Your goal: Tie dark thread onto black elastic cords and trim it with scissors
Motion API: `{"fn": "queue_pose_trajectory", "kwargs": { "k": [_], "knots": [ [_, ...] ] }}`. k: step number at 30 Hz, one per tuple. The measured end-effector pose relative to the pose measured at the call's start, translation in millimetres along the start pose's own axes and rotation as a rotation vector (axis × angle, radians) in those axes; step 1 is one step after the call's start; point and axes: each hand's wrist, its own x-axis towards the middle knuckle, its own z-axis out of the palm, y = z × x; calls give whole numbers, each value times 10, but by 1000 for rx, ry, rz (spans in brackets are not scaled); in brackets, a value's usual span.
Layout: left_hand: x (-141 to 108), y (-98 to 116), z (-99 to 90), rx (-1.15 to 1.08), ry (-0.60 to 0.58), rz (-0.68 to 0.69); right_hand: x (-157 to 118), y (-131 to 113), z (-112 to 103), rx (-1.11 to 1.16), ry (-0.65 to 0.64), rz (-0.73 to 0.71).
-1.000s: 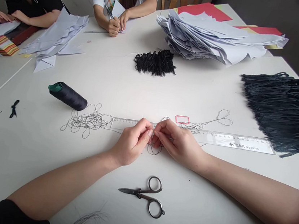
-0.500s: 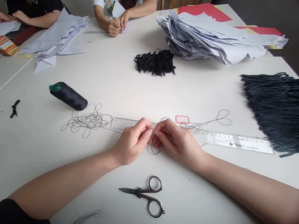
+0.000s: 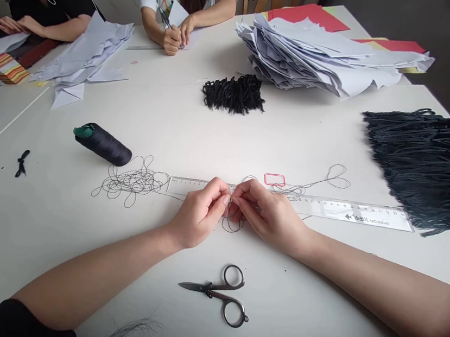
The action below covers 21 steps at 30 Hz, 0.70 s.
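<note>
My left hand (image 3: 198,214) and my right hand (image 3: 272,218) meet fingertip to fingertip over a clear plastic ruler (image 3: 318,207), each closed in a pinch on thin black thread (image 3: 232,230). Exactly how the thread runs between the fingertips is hidden. A loose tangle of the thread (image 3: 133,181) lies left of my left hand, beside a tilted black thread spool (image 3: 105,144) with a green core. More loops spread behind my right hand. Nearer to me, metal scissors (image 3: 210,289) rest with their blades pointing left.
Black tassels (image 3: 422,165) lie in a wide row at right, with a smaller black bundle (image 3: 234,93) farther back. Crumpled paper sheets (image 3: 316,59) are stacked behind. Two people sit across the table, one writing with a pen. Loose thread ends (image 3: 126,334) lie at the front edge.
My hands have stayed almost still, fingertips together. At far left, the black-sleeved person's hand has shifted slightly to the right.
</note>
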Motion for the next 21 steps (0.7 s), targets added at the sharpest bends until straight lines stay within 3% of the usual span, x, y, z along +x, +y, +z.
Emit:
{"fn": "queue_pose_trajectory", "kwargs": {
  "k": [21],
  "knots": [
    [-8,12,-3,-6,-3,-18,-4,-3,6,-1,13,23]
  ]
}}
